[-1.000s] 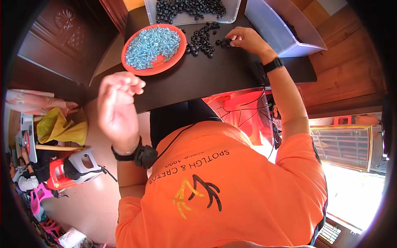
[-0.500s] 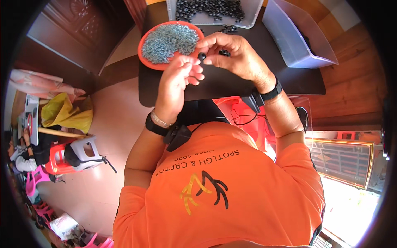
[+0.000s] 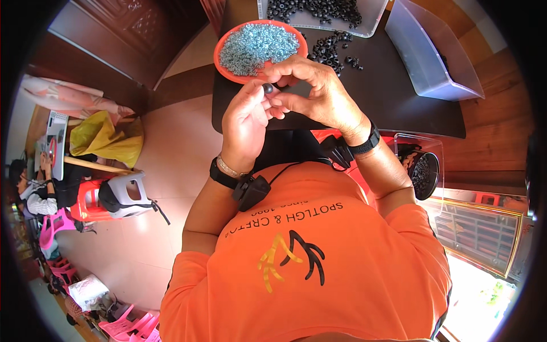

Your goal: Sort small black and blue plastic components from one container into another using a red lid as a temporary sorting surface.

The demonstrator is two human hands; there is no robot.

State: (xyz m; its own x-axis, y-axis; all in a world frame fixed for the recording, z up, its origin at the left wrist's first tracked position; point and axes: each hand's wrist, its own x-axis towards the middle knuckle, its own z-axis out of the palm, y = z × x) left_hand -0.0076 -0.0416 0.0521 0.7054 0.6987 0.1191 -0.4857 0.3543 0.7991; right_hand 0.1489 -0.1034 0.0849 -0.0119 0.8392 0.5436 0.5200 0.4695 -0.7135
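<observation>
My left hand [image 3: 246, 118] pinches a small round black plastic piece [image 3: 268, 88] between thumb and fingers, palm turned up. Close against it, my right hand [image 3: 322, 94] is curved, its thumb and forefinger apart on either side of the piece; I see nothing held in it. Just beyond both hands, an orange-red oval tray [image 3: 220, 67] holds a heap of small shiny metal parts [image 3: 259, 48]. Loose black pieces [image 3: 326, 52] lie on the dark table [image 3: 393, 85] to its right.
At the far edge stands a clear bin [image 3: 364, 29] of black pieces; a translucent bin [image 3: 424, 68] is on the right. Below the table's right side, a dark round container [image 3: 423, 175] holds small pieces. Far left, another person sits near a red and grey stool [image 3: 108, 196].
My view has shifted, so the table and tray sit farther right in it and more loose black pieces show. The black piece stays at my left fingertips; my right hand has moved slightly.
</observation>
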